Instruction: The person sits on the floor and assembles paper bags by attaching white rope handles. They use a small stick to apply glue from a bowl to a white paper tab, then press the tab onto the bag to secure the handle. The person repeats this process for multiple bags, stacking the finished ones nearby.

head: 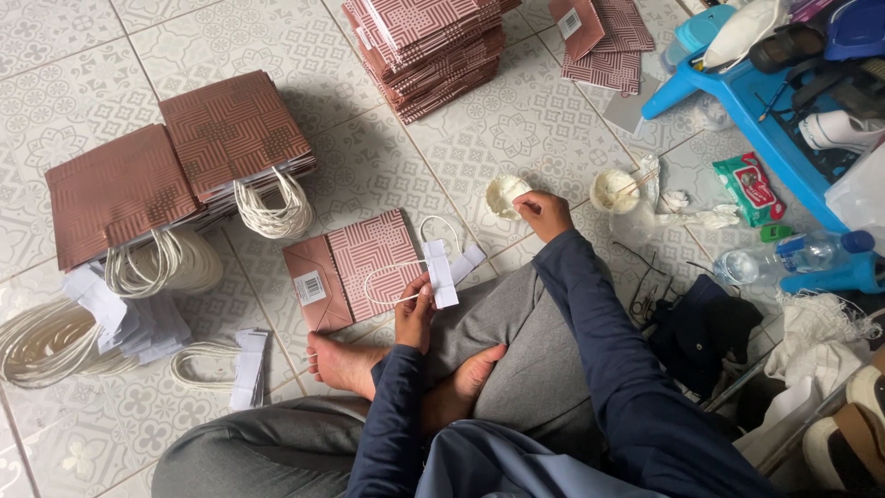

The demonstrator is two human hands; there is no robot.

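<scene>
I sit cross-legged on a tiled floor. My left hand [415,314] pinches a white paper strip with a white cord handle [439,272] attached, held over a flat pink patterned paper bag [355,267] lying in front of my knees. My right hand [544,212] reaches forward and holds a crumpled white wad [505,195] just above the floor. A small white cup with sticks in it [615,191] stands just right of that hand.
Two piles of finished brown bags with cord handles [175,175] lie at the left, loose handle strips [83,323] below them. A tall stack of flat bags [429,51] sits at the top. A blue stool [765,101], a water bottle [784,258] and clutter crowd the right.
</scene>
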